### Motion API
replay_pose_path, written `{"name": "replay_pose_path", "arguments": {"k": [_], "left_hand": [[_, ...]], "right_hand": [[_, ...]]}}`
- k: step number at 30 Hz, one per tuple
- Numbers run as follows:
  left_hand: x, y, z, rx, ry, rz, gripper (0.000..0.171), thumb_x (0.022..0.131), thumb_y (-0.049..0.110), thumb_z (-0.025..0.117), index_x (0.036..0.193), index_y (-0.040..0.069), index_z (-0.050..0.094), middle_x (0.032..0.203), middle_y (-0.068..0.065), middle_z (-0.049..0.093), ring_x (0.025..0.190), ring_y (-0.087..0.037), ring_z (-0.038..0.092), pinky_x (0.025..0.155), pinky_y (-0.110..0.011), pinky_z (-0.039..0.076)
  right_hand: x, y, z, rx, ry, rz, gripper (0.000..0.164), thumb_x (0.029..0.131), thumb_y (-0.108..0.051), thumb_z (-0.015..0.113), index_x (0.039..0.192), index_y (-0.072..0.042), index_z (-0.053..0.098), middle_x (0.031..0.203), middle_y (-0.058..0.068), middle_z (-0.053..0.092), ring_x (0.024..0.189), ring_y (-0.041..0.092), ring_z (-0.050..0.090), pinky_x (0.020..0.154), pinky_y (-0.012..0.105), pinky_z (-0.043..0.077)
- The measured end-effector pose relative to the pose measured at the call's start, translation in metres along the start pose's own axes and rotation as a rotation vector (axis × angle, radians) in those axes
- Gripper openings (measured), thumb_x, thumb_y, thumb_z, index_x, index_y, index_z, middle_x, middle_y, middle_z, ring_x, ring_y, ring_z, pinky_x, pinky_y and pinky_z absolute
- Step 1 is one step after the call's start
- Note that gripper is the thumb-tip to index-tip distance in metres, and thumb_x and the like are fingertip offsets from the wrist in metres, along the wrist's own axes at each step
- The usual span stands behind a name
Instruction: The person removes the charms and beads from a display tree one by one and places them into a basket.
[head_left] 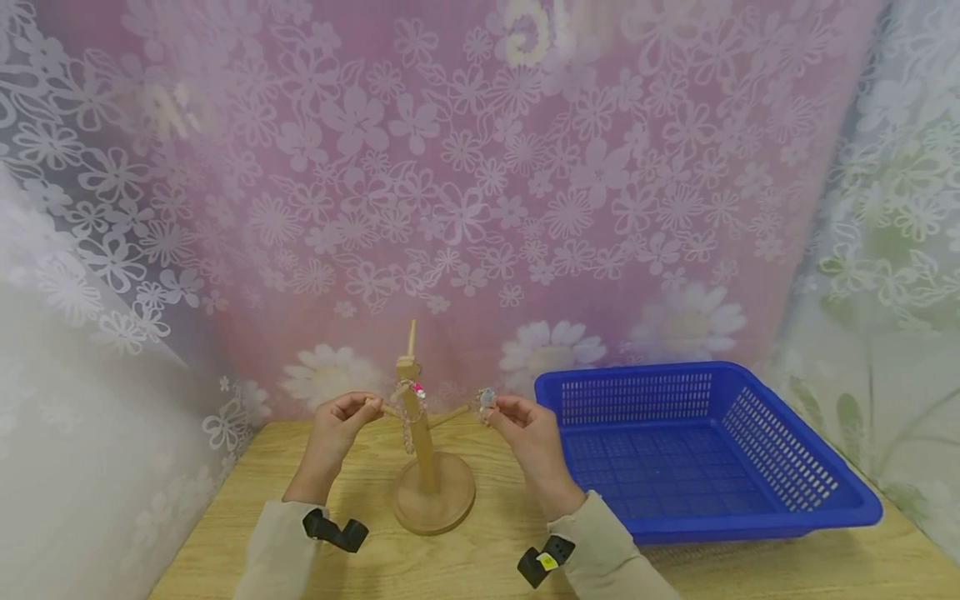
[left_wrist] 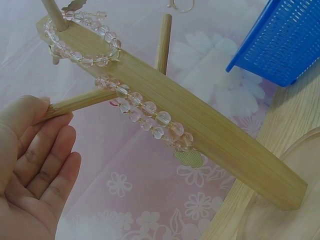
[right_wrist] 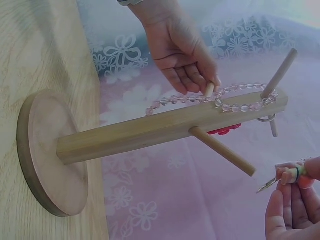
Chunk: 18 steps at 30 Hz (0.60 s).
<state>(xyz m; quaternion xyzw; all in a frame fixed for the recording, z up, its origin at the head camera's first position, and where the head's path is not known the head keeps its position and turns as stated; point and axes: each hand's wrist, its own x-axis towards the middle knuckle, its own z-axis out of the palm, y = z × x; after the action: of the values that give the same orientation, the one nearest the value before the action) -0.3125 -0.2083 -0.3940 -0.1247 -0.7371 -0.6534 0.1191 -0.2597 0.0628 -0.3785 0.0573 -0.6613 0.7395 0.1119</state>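
A wooden stand (head_left: 425, 458) with a round base and several pegs stands upright on the table. My left hand (head_left: 337, 433) pinches the end of its left peg (left_wrist: 75, 104) between thumb and forefinger. One clear pink beaded bracelet (left_wrist: 87, 61) loops around an upper peg. Another beaded bracelet (left_wrist: 150, 109) hangs from the left peg along the post. To the right of the stand, my right hand (head_left: 532, 442) pinches a small keychain (right_wrist: 296, 175) with a figure charm and a metal ring. It is held close to the tip of the right peg (right_wrist: 225, 152), apart from it.
A blue plastic basket (head_left: 705, 525) with slotted walls sits to the right on the wooden table (head_left: 352, 575). Behind the table hangs a pink floral curtain (head_left: 465, 167). A red charm (right_wrist: 225, 130) shows behind the post in the right wrist view.
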Motion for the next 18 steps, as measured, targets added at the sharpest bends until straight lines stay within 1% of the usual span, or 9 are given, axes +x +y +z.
{"name": "replay_pose_path", "arguments": {"k": [5, 8, 14, 18], "left_hand": [[0.000, 0.001, 0.000, -0.005, 0.003, 0.012, 0.023, 0.091, 0.013, 0.064, 0.096, -0.009, 0.064, 0.076, 0.009, 0.067, 0.080, -0.012, 0.066, 0.083, -0.022, 0.051], [0.000, 0.002, 0.000, -0.007, 0.001, 0.014, 0.026, 0.091, 0.013, 0.063, 0.098, -0.012, 0.063, 0.076, 0.009, 0.067, 0.081, -0.014, 0.066, 0.082, -0.022, 0.051], [-0.001, 0.003, 0.000, 0.006, -0.002, -0.001, 0.026, 0.091, 0.012, 0.063, 0.099, -0.013, 0.063, 0.076, 0.010, 0.067, 0.080, -0.009, 0.066, 0.083, -0.021, 0.050], [-0.001, 0.003, 0.001, 0.008, 0.004, -0.014, 0.027, 0.091, 0.013, 0.064, 0.100, -0.013, 0.063, 0.076, 0.010, 0.067, 0.081, -0.011, 0.066, 0.084, -0.021, 0.049]], "right_hand": [[0.001, -0.005, -0.003, 0.008, 0.006, 0.023, 0.023, 0.085, -0.008, 0.069, 0.104, 0.005, 0.065, 0.098, 0.008, 0.067, 0.083, 0.010, 0.062, 0.076, 0.023, 0.052], [0.001, -0.008, -0.005, 0.022, 0.000, 0.015, 0.022, 0.085, -0.006, 0.069, 0.103, 0.006, 0.065, 0.097, 0.007, 0.067, 0.084, 0.010, 0.062, 0.077, 0.023, 0.052], [0.001, -0.017, -0.011, 0.034, -0.011, 0.001, 0.018, 0.085, -0.003, 0.068, 0.099, 0.006, 0.065, 0.090, 0.002, 0.066, 0.082, 0.011, 0.062, 0.077, 0.025, 0.052], [0.002, -0.023, -0.016, 0.024, -0.010, 0.002, 0.018, 0.085, -0.002, 0.068, 0.100, 0.006, 0.064, 0.088, 0.000, 0.065, 0.081, 0.011, 0.061, 0.079, 0.026, 0.051]]}}
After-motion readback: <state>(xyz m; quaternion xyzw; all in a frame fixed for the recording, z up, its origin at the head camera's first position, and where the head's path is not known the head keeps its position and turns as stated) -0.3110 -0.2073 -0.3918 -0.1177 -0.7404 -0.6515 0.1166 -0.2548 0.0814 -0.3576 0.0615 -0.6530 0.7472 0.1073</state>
